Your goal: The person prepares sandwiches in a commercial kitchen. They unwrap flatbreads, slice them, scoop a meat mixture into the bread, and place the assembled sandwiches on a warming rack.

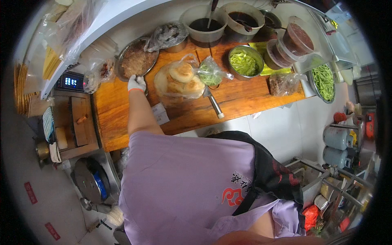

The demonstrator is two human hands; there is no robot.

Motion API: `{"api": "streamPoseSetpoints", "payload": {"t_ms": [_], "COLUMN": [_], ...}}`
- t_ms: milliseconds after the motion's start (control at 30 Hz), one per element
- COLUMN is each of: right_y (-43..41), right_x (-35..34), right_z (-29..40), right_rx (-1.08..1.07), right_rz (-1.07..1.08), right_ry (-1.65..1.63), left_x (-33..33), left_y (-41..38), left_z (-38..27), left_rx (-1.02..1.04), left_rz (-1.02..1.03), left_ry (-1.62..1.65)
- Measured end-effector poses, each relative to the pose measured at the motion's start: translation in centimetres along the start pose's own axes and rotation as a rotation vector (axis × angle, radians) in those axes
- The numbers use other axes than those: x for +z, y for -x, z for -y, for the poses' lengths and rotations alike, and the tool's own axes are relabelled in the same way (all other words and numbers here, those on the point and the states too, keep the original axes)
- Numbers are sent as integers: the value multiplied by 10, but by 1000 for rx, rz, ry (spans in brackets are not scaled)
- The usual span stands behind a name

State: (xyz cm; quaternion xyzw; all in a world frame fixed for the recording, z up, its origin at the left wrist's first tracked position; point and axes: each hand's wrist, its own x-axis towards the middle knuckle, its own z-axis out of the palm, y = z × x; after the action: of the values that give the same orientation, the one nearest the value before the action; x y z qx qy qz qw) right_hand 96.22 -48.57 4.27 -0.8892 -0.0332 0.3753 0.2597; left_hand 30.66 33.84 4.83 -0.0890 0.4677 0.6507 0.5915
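My left hand (136, 83), in a white glove with an orange cuff, is at the near rim of a metal bowl (118, 68) of shredded brown meat (137, 59). Its fingertips touch the meat or the rim; whether they grip anything cannot be seen. My right hand is out of view. Right of the bowl, round flatbreads (181, 73) are stacked in a clear plastic bag, one resting on top. Beside them lies a bag of green leaves (210, 73). A tool with a ribbed metal handle (216, 105) points towards me on the wooden counter (128, 110).
Tubs of dark sauce (203, 26) and red sauce (298, 38) line the back. A steel bowl holds sliced green vegetables (245, 62); shredded greens (322, 82) fill another at right. A digital display (71, 82) stands left, above a round black griddle (90, 180). Gas cylinders (335, 137) stand right.
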Motion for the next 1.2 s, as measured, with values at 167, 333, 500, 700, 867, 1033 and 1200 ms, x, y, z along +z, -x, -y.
{"api": "streamPoseSetpoints", "payload": {"t_ms": [167,333,500,700,867,1033,1200], "right_y": [25,13,4,-88,-145,-154,-114], "right_x": [35,50,20,-19,-109,-315,-532], "right_z": [38,51,18,63,183,288,250], "right_rx": [1,-159,-816,-214,-319,-1112,-1767], "right_rz": [90,180,45,139,-40,-298,-762], "right_ry": [183,309,821,557,206,-676,-846], "left_x": [19,-2,-50,-61,-32,-21,62], "left_y": [-22,-44,48,323,490,580,721], "left_z": [-11,-29,23,33,197,360,562], "left_rx": [-331,-123,30,-85,-112,-724,-825], "left_rz": [153,245,320,127,221,440,523], "left_ry": [-43,-111,-209,-318,-624,-304,-474]}}
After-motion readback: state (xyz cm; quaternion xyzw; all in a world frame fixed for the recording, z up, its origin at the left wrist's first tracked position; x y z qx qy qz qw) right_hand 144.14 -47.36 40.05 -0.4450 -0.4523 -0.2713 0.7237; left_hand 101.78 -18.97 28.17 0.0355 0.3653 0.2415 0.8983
